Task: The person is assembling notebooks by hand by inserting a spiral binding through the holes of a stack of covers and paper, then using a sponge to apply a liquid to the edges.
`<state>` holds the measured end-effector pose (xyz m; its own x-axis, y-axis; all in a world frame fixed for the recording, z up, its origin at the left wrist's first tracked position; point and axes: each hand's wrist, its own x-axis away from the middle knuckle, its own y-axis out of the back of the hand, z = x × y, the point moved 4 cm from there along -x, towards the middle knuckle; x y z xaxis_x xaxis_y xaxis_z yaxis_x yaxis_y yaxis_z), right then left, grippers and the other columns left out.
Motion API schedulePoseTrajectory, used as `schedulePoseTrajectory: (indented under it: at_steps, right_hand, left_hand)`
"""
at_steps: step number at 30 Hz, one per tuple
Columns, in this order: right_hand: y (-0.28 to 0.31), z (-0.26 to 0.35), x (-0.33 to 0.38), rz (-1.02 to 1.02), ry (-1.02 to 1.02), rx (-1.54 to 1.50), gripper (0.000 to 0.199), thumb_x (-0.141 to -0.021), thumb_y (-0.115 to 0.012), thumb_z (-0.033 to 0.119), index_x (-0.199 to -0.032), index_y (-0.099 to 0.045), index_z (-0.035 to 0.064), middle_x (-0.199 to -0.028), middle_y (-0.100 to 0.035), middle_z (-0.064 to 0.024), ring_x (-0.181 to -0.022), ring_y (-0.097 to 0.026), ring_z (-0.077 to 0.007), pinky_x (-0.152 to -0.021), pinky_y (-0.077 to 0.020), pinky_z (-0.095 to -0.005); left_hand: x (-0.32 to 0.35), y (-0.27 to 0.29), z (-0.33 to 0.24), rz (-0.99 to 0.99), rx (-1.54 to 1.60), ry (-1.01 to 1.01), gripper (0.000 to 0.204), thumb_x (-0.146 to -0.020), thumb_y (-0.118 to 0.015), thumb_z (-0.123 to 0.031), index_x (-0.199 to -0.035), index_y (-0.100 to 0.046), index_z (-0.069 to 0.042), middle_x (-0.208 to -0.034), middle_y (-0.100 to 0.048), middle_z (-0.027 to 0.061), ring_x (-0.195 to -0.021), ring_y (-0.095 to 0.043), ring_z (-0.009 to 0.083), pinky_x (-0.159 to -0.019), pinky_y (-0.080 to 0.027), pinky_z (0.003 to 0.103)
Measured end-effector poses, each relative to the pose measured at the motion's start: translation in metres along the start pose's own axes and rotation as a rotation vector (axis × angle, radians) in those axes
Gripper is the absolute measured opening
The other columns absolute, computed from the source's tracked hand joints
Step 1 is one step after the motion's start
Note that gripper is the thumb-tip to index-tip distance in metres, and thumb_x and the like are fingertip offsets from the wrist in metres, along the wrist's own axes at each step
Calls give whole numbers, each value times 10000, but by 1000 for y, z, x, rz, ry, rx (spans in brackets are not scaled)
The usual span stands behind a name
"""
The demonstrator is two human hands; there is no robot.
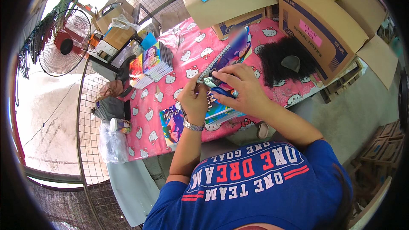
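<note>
A spiral notebook (235,50) with a purple and blue cover is tilted up over the table, its coil edge facing left. My left hand (194,103), a metal watch at its wrist, pinches the lower end of that coil edge. In my right hand (243,88) is a pair of blue-handled pliers (223,92). The pliers' jaws are at the notebook's lower corner, close to my left fingertips, and are partly hidden by my fingers. Below both hands lie more colourful notebooks (172,124), some of them stacked.
A pink patterned cloth (145,113) covers the table. Stacked notebooks (158,61) stand at the left. On the right are a pile of black plastic coils (277,66) and a large open cardboard box (324,34). A fan (66,44) stands at the far left.
</note>
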<state>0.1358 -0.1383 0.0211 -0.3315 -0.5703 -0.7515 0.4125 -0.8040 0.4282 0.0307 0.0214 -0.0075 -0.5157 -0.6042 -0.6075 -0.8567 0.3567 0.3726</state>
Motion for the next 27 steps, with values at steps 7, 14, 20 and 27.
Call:
schedulePoseTrajectory:
  at_steps: [7, 14, 20, 27]
  right_hand:
    - [-7, -5, 9, 241, -442, -414, 426, -859, -749, 213, -1200, -640, -18, -1023, -669, -123, -923, -625, -188, -791, -492, -328]
    - [-2, -14, 18, 103, -391, -460, 368, -918, -694, 153, -1246, -624, 1, -1039, -654, -81, -959, -591, -105, -840, -484, -273]
    - [23, -116, 111, 20, -709, -233, 393, -836, -738, 153, -1192, -635, 26, -1096, -623, -142, -1007, -635, -291, -899, -498, -362]
    - [-10, -148, 186, 433, -542, 459, 464, -762, -754, 230, -1173, -620, 59, -1137, -624, -157, -1093, -584, -379, -969, -459, -444]
  left_hand:
    - [3, -4, 2, -32, -38, -79, 285, -808, -678, 22, -1087, -723, -15, -773, -706, 115, -634, -660, 135, -594, -504, 264]
    - [2, 32, 15, -175, 42, 109, 193, -906, -653, -47, -1089, -710, -19, -819, -715, 80, -662, -667, 136, -582, -521, 264]
    - [58, 147, 122, -521, 574, 610, 218, -974, -593, -89, -1173, -624, -6, -856, -666, 43, -576, -586, 122, -517, -500, 239]
    - [192, 222, 227, -615, -39, 964, 243, -941, -587, -33, -1176, -641, -2, -862, -648, 41, -556, -527, 90, -463, -458, 251]
